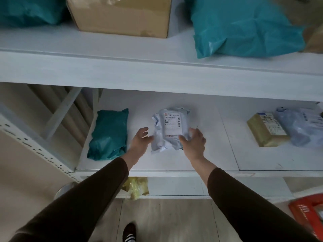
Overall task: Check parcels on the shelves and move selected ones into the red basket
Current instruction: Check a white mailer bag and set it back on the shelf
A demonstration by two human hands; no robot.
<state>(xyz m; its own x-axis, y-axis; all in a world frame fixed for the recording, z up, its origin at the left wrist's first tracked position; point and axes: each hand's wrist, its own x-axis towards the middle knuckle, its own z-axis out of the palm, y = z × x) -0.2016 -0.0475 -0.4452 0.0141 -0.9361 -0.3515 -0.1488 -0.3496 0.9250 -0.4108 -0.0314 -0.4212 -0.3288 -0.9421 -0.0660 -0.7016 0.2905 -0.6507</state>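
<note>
In the head view, a pale grey plastic mailer [168, 130] was seen lying near the middle of the white middle shelf [201, 154]. The mailer was crumpled and wrinkled, with its ends bunched, and a white shipping label with barcodes and a small red mark at the top corner was stuck on its upper face. The left hand [140, 139] was placed at the mailer's left edge, fingers spread and loosely curled, touching or just beside the plastic; a firm grip could not be made out. The right hand [194, 142] was set against the near right corner of the mailer, its fingers curled onto the wrapping. Both arms were covered by dark brown sleeves.

To the left of the mailer, a teal bag parcel [109, 135] was laid on the same shelf, apart from it. Far to the right, a tan box with a label [266, 131] was seen, with a translucent bluish bag [304, 128] just beside it. On the upper shelf [157, 67], a cardboard box [120, 14] and a large teal bag [244, 27] were stored. The red basket [309, 212] was partly visible on the floor at the near right corner.
</note>
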